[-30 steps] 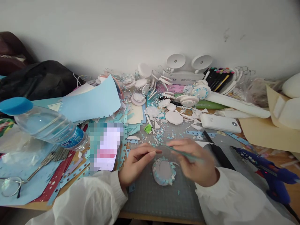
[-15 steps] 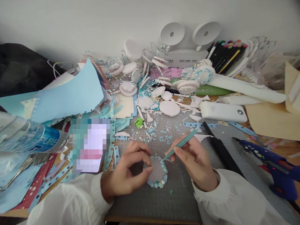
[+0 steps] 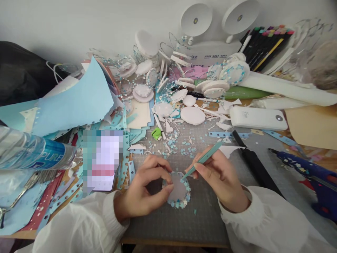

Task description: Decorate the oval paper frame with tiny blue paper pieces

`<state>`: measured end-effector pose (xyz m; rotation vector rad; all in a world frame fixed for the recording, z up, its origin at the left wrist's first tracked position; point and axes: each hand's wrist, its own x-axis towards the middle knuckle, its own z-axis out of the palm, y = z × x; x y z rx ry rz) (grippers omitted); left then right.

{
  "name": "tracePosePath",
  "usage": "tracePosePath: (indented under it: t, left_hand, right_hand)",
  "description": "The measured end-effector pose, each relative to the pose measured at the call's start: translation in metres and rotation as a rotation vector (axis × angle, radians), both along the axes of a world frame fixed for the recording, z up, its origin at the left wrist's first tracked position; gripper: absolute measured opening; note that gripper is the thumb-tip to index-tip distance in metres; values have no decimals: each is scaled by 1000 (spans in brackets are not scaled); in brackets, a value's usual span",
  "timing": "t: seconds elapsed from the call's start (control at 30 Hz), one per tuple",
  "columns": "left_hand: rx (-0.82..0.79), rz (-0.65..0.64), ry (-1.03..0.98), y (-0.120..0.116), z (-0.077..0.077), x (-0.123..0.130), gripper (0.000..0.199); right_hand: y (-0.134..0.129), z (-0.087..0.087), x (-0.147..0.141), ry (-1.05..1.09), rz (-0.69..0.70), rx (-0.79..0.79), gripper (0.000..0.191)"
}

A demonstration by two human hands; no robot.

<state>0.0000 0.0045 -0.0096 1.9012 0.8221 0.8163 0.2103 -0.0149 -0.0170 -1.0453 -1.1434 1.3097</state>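
A flat, pale round disc (image 3: 179,191) lies on the grey cutting mat (image 3: 168,228), ringed with small blue and white paper flowers. My left hand (image 3: 147,188) is curled at its left side, thumb and fingertips closed on the edge, which they partly cover. Teal tweezers (image 3: 205,157) are gripped in my right hand (image 3: 219,177), slanting down so that their tips touch the upper right of the ring. Whether a flower sits between the tips is too small to tell. Loose paper flowers (image 3: 185,149) are scattered beyond the disc.
Left of my hands are a phone (image 3: 105,161), a water bottle (image 3: 37,149) and punched paper strips. A blue glue gun (image 3: 302,168), black rod (image 3: 259,172) and white power bank (image 3: 258,117) lie right. Round white pieces (image 3: 193,115) and markers (image 3: 271,45) crowd the back.
The camera view has tilted and shifted slightly. The tweezer tips have moved a little inward over the ring's upper right. My left hand keeps its place at the disc.
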Motion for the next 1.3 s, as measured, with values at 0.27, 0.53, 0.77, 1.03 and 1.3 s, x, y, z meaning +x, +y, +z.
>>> tracePosePath:
  t: [0.27,0.53,0.77,1.03,1.3]
  left_hand:
    - [-25,-13,-10,0,2,-1,5]
    - [-31,-22,-20,2,3,1,5]
    - [-22,-14,-26,1,4,1,5]
    - [-43,-7,-103,1,4,1,6]
    - [-65,19,-128,-1,-2,-3,15]
  right_hand:
    - [0,-1,1,-28,-14,12,7]
    - [2,-3,2,-2,-9,-21,13]
    - [2,-2,-1,-39,-2,-28,11]
    - [13,-2,9,48,-215,29,10]
    - [24,-4,19,-25,-523,184,17]
